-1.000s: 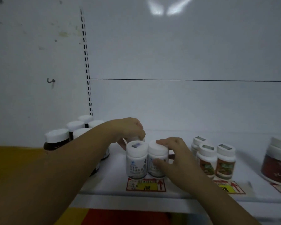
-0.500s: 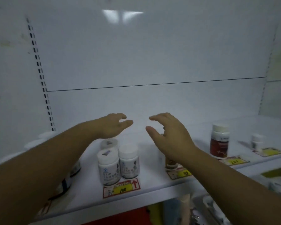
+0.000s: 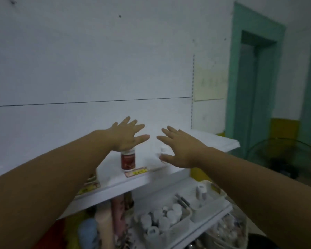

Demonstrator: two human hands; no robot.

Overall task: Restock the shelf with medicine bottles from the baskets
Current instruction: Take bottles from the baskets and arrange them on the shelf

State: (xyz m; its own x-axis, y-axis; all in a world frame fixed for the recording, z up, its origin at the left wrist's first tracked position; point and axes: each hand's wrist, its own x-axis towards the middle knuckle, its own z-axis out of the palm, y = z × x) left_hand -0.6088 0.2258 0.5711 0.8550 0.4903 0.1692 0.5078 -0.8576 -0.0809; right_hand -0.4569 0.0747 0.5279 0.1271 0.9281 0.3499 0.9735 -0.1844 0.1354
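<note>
Hovering mid-frame, my left hand (image 3: 127,136) and right hand (image 3: 182,150): each grip apart, fingers spread, empty. Red-labelled bottle (image 3: 128,160) stands on the shelf (image 3: 214,141); white bottles (image 3: 171,214) fill the basket (image 3: 180,225), lower right.

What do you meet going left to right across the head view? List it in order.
Bare left hand → bare right hand → teal painted door frame. The red-labelled plastic bottle with a white cap stands directly below the left hand, so it is left out.
</note>
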